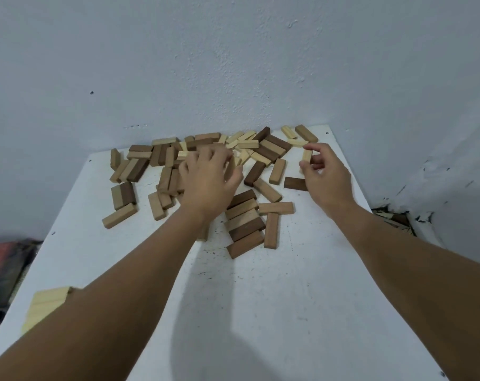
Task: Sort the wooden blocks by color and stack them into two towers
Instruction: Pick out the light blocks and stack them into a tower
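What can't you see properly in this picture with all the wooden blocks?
- Head view: the blocks under the left hand are covered by its palm and fingers, so its grip cannot be judged.
- Head view: the pale stack near the table's left edge is partly hidden behind the left forearm, so its block count is unclear.
- Head view: the dark things beside the table are cut off by the picture's edge and blurred.

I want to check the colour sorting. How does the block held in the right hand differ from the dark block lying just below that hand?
The pale block is light cream; the dark brown block is deep brown. The pale block is lifted, pinched upright in the right hand; the dark brown block lies flat on the white table, and no fingers hold it. Both look like the same oblong wooden shape.
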`<state>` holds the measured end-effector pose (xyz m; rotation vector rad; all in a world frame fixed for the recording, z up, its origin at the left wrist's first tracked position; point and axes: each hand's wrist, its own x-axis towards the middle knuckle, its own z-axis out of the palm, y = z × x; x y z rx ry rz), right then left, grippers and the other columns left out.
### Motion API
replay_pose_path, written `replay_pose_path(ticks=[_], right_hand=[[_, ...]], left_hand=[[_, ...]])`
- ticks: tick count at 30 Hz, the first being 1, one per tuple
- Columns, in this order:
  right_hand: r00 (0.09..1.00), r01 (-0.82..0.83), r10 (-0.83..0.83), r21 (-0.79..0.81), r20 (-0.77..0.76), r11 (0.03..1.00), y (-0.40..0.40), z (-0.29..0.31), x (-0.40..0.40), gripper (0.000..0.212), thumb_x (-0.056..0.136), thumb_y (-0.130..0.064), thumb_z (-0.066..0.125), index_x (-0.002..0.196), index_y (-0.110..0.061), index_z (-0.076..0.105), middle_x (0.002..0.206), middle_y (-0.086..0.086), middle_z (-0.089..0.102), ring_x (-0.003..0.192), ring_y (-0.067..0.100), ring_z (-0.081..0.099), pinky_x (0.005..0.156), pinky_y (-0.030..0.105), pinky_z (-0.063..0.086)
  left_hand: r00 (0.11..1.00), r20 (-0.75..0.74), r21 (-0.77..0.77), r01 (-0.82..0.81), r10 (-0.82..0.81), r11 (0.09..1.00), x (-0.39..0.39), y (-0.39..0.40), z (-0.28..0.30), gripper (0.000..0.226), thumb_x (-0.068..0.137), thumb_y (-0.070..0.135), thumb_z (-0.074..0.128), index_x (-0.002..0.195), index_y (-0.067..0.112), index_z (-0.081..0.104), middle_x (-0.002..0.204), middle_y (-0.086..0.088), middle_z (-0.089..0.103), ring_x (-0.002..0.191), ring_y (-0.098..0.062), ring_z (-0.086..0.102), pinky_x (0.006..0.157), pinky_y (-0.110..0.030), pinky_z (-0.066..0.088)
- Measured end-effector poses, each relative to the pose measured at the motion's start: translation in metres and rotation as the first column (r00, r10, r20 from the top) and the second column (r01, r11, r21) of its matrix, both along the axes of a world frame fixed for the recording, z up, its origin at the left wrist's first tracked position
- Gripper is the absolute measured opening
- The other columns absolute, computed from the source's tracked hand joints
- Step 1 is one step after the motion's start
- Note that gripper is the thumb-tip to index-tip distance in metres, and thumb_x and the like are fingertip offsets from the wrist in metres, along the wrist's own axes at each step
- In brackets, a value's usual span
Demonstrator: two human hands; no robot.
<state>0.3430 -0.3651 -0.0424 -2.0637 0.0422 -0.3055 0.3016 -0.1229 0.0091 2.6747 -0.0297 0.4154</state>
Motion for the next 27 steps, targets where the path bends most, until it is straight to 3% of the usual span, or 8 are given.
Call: replay_pose_path(ticks=[3, 7, 10, 12, 14, 21, 24, 27], right_hand=[[0.999, 0.034, -0.036, 0.071, 0.023, 0.997, 0.0, 0.005, -0.009, 0.031, 0.097, -0.026, 0.068, 0.124, -0.04, 0.063, 0.096, -0.019, 0.062, 0.094, 0.008, 0.063, 0.095, 0.043, 0.055], [0.987, 0.05, -0.047, -0.02, 0.155, 0.999, 0.008, 0.014, -0.039, 0.035, 0.099, -0.027, 0.066, 0.133, -0.037, 0.06, 0.098, -0.016, 0.064, 0.097, 0.014, 0.062, 0.091, 0.043, 0.054], [0.975, -0.048, 0.043, 0.017, 0.217, 0.999, 0.031, 0.025, -0.08, 0.036, 0.099, -0.027, 0.066, 0.133, -0.034, 0.057, 0.097, -0.017, 0.065, 0.091, 0.007, 0.063, 0.083, 0.029, 0.054], [0.967, -0.145, 0.126, 0.07, 0.219, 0.987, 0.049, 0.031, -0.115, 0.032, 0.097, -0.024, 0.069, 0.128, -0.028, 0.06, 0.097, -0.015, 0.066, 0.09, 0.002, 0.063, 0.078, 0.015, 0.05], [0.961, -0.228, 0.21, 0.084, 0.183, 0.97, 0.065, 0.03, -0.149, 0.029, 0.096, -0.021, 0.072, 0.123, -0.027, 0.063, 0.096, -0.016, 0.066, 0.088, 0.002, 0.063, 0.075, 0.011, 0.048], [0.934, -0.357, 0.354, -0.105, -0.043, 0.928, 0.085, 0.005, -0.218, 0.028, 0.091, -0.041, 0.074, 0.117, -0.039, 0.065, 0.09, -0.017, 0.068, 0.083, 0.005, 0.059, 0.082, 0.033, 0.052], [0.937, -0.343, 0.347, -0.273, -0.033, 0.899, 0.082, -0.003, -0.221, 0.037, 0.089, -0.052, 0.072, 0.122, -0.036, 0.068, 0.098, -0.017, 0.062, 0.095, 0.011, 0.055, 0.091, 0.039, 0.049], [0.947, -0.311, 0.321, -0.305, -0.018, 0.9, 0.084, -0.006, -0.223, 0.039, 0.09, -0.056, 0.069, 0.124, -0.036, 0.07, 0.099, -0.015, 0.057, 0.098, 0.013, 0.053, 0.093, 0.036, 0.045]], left_hand=[[0.999, 0.012, -0.086, 0.036, -0.035, 0.996, -0.031, 0.003, 0.001, 0.011, 0.1, 0.045, 0.056, 0.101, 0.034, 0.054, 0.09, 0.015, 0.058, 0.09, -0.014, 0.055, 0.096, -0.051, 0.045], [1.0, 0.001, -0.205, 0.029, -0.029, 0.978, -0.073, 0.012, -0.005, 0.018, 0.1, 0.044, 0.058, 0.108, 0.029, 0.065, 0.086, 0.014, 0.063, 0.081, -0.008, 0.06, 0.084, -0.051, 0.053], [0.999, 0.008, -0.251, 0.035, -0.034, 0.967, -0.105, 0.018, -0.011, 0.021, 0.1, 0.042, 0.06, 0.115, 0.031, 0.069, 0.087, 0.014, 0.065, 0.081, -0.009, 0.06, 0.077, -0.048, 0.054], [0.999, 0.02, -0.233, 0.038, -0.034, 0.972, -0.129, 0.02, -0.015, 0.022, 0.1, 0.041, 0.062, 0.119, 0.032, 0.069, 0.092, 0.016, 0.067, 0.085, -0.009, 0.06, 0.08, -0.048, 0.053], [1.0, 0.003, -0.231, 0.023, -0.023, 0.973, -0.154, 0.022, -0.02, 0.022, 0.1, 0.041, 0.063, 0.119, 0.032, 0.07, 0.093, 0.015, 0.067, 0.087, -0.011, 0.058, 0.084, -0.049, 0.051], [0.991, -0.084, -0.128, -0.117, 0.107, 0.985, -0.216, 0.031, -0.039, 0.028, 0.097, 0.056, 0.059, 0.111, 0.037, 0.073, 0.093, 0.015, 0.061, 0.098, -0.013, 0.05, 0.089, -0.035, 0.028], [0.987, -0.138, -0.186, -0.111, 0.086, 0.976, -0.227, 0.035, -0.045, 0.03, 0.096, 0.061, 0.059, 0.113, 0.041, 0.074, 0.091, 0.015, 0.056, 0.098, -0.011, 0.051, 0.096, -0.04, 0.036], [0.992, -0.113, -0.243, -0.089, 0.064, 0.966, -0.233, 0.039, -0.047, 0.028, 0.098, 0.057, 0.06, 0.113, 0.038, 0.074, 0.085, 0.015, 0.062, 0.088, -0.008, 0.055, 0.091, -0.048, 0.046]])
